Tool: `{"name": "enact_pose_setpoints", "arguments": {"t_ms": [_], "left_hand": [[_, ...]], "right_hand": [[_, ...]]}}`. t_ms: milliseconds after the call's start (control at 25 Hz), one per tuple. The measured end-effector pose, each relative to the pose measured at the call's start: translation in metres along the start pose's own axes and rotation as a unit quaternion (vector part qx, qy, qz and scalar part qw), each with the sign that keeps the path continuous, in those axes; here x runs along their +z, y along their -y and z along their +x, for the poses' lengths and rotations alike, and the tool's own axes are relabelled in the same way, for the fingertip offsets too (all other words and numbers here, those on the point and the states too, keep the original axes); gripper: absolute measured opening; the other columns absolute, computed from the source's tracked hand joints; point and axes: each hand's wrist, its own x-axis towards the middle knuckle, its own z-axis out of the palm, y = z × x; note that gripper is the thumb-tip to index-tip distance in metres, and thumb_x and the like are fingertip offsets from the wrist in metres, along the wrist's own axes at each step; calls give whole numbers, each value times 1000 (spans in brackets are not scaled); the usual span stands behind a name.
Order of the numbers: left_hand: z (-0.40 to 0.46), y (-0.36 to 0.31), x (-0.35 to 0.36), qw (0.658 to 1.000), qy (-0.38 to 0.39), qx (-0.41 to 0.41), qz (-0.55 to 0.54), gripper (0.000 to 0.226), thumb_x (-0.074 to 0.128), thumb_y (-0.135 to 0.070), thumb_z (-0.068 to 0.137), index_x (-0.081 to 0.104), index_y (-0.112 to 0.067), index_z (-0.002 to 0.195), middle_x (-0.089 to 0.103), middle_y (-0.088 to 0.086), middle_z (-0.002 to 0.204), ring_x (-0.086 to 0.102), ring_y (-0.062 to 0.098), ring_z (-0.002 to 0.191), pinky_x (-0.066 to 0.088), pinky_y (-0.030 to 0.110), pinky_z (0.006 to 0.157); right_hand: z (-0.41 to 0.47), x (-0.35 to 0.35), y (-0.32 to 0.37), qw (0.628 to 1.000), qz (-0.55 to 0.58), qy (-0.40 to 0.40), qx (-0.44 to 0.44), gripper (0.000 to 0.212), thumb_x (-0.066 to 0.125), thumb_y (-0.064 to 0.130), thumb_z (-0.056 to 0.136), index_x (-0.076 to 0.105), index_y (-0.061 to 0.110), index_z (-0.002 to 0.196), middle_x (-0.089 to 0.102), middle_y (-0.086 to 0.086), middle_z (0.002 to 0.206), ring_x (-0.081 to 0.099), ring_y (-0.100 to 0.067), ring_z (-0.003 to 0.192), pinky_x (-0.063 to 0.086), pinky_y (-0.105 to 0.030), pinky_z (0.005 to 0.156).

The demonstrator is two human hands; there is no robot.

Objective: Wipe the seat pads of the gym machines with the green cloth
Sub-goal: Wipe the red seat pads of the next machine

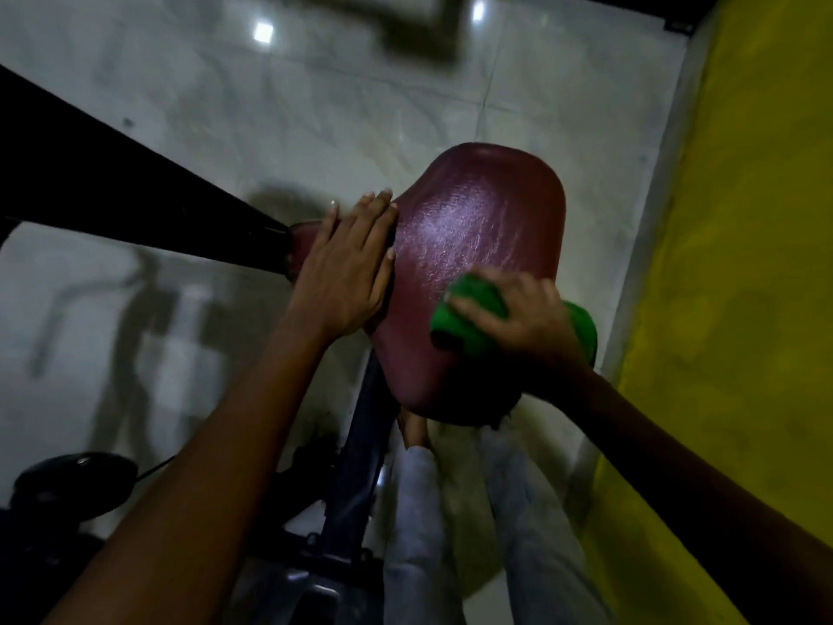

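Right hand [523, 318] clutching bunched green cloth [473, 327] at near right edge of long maroon vinyl seat pad [478, 245]; left hand [347, 268] flat, steadying left side.

Your right hand [518, 318] covers the middle of the green cloth [473, 327], your left hand [347, 268] hides the seat pad's [473, 245] left edge, and the dark shape [405, 24] at the far edge is blurred and cut off.

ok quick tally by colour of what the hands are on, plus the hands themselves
maroon seat pad: 1
green cloth: 1, gripped by the right hand on the pad
hands: 2, with the left hand flat on the pad's left edge
total: 4
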Motion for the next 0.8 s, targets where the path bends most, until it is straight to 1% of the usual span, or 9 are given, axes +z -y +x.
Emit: {"name": "enact_pose_setpoints", "arguments": {"t_ms": [120,200,280,440,520,600,640,720,800], "left_hand": [[17,-30,5,998,-11,50,-24,49,40,-22,93,43,2,136,35,20,148,34,32,136,17,46,114],[26,-50,12,997,-4,70,-38,51,38,-21,92,41,0,139,35,19,149,32,33,138,15,43,114],[39,-59,17,996,4,76,-40,51,33,-23,96,40,-2,141,34,17,150,30,33,139,15,42,115],[58,-62,27,996,9,93,1,51,33,-29,99,36,-5,144,32,15,152,27,30,141,16,44,116],[58,-68,29,997,2,79,17,53,31,-31,100,33,-5,146,29,13,154,24,27,143,15,45,117],[54,-74,30,997,1,65,36,55,28,-32,99,29,-7,148,26,11,155,21,25,144,15,45,117],[54,-75,31,997,2,62,41,55,28,-32,99,28,-7,148,25,11,155,20,25,144,15,46,117],[56,-75,31,998,2,50,43,55,28,-32,99,28,-7,148,24,11,156,19,25,145,15,46,117],[57,-74,31,998,0,39,45,55,30,-31,98,28,-7,148,23,12,156,18,26,145,15,47,117]], "right_hand": [[15,-5,-4,950,122,-72,277,64,61,48,70,41,16,121,49,-17,128,57,-36,104,49,-43,76],[5,-7,13,939,95,-97,315,67,66,52,73,42,15,123,50,-19,130,55,-36,107,48,-46,81],[-17,-8,25,950,71,-46,302,70,62,56,78,39,21,134,38,-18,141,50,-34,115,44,-45,89],[-60,-3,34,934,127,-25,332,67,60,41,84,30,33,143,27,-15,147,39,-31,128,42,-40,100],[-68,4,54,828,265,-91,486,67,60,43,80,29,40,140,34,-11,142,39,-26,130,40,-40,104],[-69,12,75,645,405,-163,627,71,62,49,73,34,37,137,44,-7,136,46,-23,126,43,-48,102],[-67,13,77,580,446,-185,657,75,63,51,69,38,29,136,50,-6,132,49,-20,123,44,-50,101],[-57,12,52,552,476,-206,653,70,61,49,68,46,19,129,58,0,120,56,-8,112,48,-44,97],[-31,14,-2,600,464,-204,618,58,59,48,70,50,19,120,60,4,110,59,-1,102,50,-35,92]]}}
